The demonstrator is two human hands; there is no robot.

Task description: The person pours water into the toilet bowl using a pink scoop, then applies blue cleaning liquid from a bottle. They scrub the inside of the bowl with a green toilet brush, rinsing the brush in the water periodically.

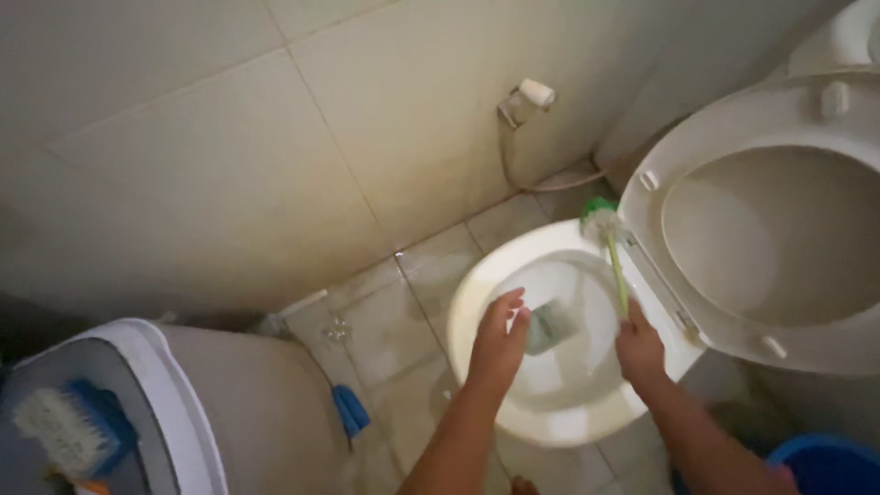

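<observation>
Down in the left corner stands a big white drum [247,412] with a blue scrubbing brush [78,429] lying on its grey lid. Just beside it, on the tiled floor [394,330], lies a small blue thing [350,410] I cannot make out.

Next comes the toilet bowl [477,293], white, its seat and lid [733,302] tipped up to the right. The left hand [500,335] hovers over the near left of the bowl, fingers spread loose and gripping nothing; whether the fingertips touch the rim I cannot tell.

Right of it, the right hand [639,346] is clenched around the lower end of a toilet brush [612,252]. The thin green handle runs up and away from that fist, leaning slightly left, so its long axis points toward the back of the bowl. The head, white bristles in a green cap, sits at the far rim, close by the seat hinge. The brush is wholly the right hand's; the left is well apart from it, across the water.

Behind, a hose tap [524,99] juts from the tiled wall [229,156]. At the far right corner, the rim of a blue bucket [825,463].
</observation>
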